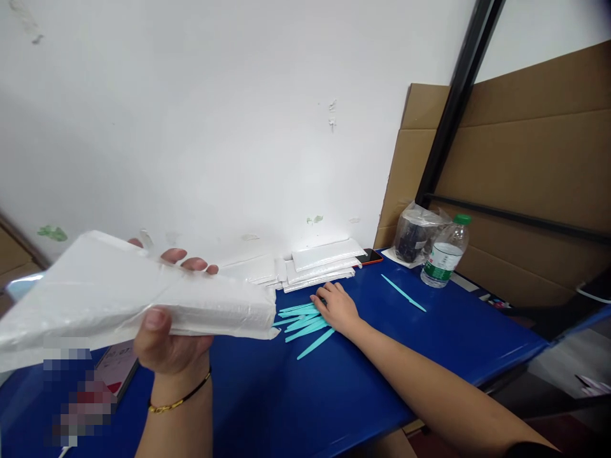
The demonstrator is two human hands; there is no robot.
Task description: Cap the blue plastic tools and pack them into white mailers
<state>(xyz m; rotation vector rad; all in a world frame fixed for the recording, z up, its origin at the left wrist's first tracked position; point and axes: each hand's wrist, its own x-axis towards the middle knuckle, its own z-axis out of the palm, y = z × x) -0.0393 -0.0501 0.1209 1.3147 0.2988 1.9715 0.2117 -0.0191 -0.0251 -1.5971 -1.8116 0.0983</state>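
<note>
My left hand (174,340) grips a white bubble mailer (143,289), thumb on the near face and fingers behind its far edge. The mailer is raised over the left of the blue table, its narrow end pointing right. My right hand (338,307) is down on a loose pile of slim turquoise plastic sticks (303,324), its fingers curled over their right ends. Those sticks taper like small blades; the fingertips partly hide which ones are pinched. One more turquoise stick (403,293) lies apart, to the right of that hand.
Stacked white mailers (324,262) lie along the wall, with a phone (370,256) beside them. A water bottle (445,257) and a plastic-wrapped dark container (411,236) stand at the back right, before cardboard (534,146) and a black frame post (449,121). A box (117,366) sits at left.
</note>
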